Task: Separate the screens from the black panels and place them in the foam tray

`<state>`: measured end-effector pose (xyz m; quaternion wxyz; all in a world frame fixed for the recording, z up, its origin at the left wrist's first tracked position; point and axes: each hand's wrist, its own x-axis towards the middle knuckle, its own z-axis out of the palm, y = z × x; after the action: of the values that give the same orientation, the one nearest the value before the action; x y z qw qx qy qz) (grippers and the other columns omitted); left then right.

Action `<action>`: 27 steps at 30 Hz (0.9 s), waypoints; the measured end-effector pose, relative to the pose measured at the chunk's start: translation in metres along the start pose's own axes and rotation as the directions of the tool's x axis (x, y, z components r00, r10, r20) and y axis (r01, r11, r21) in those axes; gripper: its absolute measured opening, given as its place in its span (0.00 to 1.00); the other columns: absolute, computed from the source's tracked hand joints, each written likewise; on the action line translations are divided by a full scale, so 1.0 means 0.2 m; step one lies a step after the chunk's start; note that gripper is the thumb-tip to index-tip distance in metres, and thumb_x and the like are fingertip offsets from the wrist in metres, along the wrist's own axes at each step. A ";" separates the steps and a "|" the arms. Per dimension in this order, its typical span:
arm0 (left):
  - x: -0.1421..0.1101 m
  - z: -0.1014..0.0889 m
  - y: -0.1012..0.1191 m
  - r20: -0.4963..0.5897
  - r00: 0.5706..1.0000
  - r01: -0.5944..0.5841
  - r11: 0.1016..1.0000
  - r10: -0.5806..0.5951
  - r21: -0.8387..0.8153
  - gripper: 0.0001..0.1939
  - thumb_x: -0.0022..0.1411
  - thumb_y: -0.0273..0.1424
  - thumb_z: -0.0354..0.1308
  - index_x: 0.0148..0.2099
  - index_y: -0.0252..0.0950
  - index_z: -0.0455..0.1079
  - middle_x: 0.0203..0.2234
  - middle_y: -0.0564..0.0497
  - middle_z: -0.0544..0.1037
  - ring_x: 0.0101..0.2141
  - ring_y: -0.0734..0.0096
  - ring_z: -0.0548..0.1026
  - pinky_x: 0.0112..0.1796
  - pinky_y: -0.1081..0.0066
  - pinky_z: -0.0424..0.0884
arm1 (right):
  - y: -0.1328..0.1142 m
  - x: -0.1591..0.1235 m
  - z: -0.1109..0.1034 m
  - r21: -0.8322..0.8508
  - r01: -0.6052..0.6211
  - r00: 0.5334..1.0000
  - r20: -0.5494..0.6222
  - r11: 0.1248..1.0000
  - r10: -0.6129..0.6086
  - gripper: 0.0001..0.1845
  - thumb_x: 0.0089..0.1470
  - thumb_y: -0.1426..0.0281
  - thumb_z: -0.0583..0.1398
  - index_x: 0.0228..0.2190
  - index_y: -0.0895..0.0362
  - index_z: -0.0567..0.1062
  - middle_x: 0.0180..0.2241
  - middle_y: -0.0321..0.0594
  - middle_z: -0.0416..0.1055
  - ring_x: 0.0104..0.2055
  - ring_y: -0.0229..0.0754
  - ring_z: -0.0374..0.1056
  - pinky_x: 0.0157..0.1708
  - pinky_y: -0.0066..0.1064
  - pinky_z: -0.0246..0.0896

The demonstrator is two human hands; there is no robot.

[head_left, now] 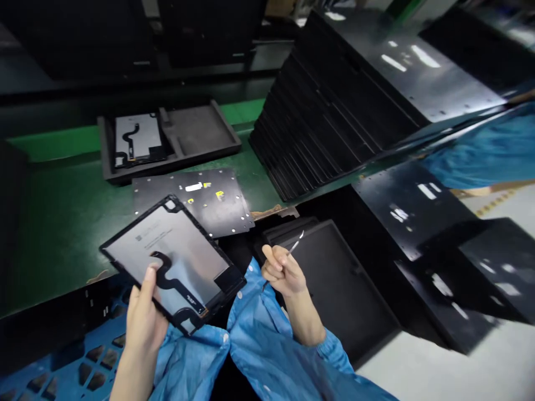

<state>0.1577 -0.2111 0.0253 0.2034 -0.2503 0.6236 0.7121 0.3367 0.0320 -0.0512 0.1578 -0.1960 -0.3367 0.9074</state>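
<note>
Green surface point(58, 217) carries a dark tray point(200, 136) at the back. Nearer, the left hand point(144, 320) has its grip clamped on a tilted display panel point(173, 259). Right hand point(282, 273), grip closed on thin tweezers point(292, 248), hovers beside stacked black trays point(334, 111).

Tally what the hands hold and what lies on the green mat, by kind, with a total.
Display panels: 2, one in the left hand as held panel, one as panel in tray
Tweezers: 1, in the right hand
Foam tray: 1
Metal plate: 1
Stack of black trays: 1
Total: 6
</note>
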 end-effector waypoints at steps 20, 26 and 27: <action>0.08 0.29 0.10 0.822 0.561 -0.236 0.971 0.099 0.044 0.32 0.78 0.51 0.55 0.75 0.42 0.69 0.71 0.42 0.74 0.67 0.50 0.76 0.63 0.55 0.77 | -0.12 0.05 0.28 -0.459 -0.031 0.977 -0.203 0.888 -0.071 0.33 0.56 0.51 0.76 0.59 0.48 0.82 0.56 0.44 0.84 0.54 0.55 0.81 0.58 0.46 0.77; 0.41 0.13 0.19 0.703 0.354 -0.921 0.100 0.617 0.376 0.32 0.78 0.46 0.57 0.77 0.42 0.65 0.79 0.40 0.60 0.78 0.46 0.58 0.75 0.40 0.56 | -0.45 0.38 0.39 -0.540 0.073 0.948 -0.223 0.838 -0.226 0.33 0.52 0.52 0.78 0.56 0.48 0.83 0.51 0.40 0.85 0.49 0.48 0.82 0.47 0.34 0.81; 0.45 0.11 0.19 0.712 0.334 -0.891 -0.040 0.617 0.452 0.34 0.76 0.47 0.59 0.77 0.41 0.65 0.80 0.39 0.57 0.79 0.43 0.54 0.75 0.38 0.53 | -0.50 0.46 0.41 -0.569 0.092 0.948 -0.201 0.817 -0.247 0.33 0.51 0.52 0.78 0.55 0.49 0.83 0.50 0.40 0.85 0.49 0.48 0.82 0.46 0.34 0.81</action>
<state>0.0613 -0.1970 0.0025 -0.0516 0.3778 0.8567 0.3473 0.2342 0.0978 0.0512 0.2190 -0.3219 -0.5762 0.7186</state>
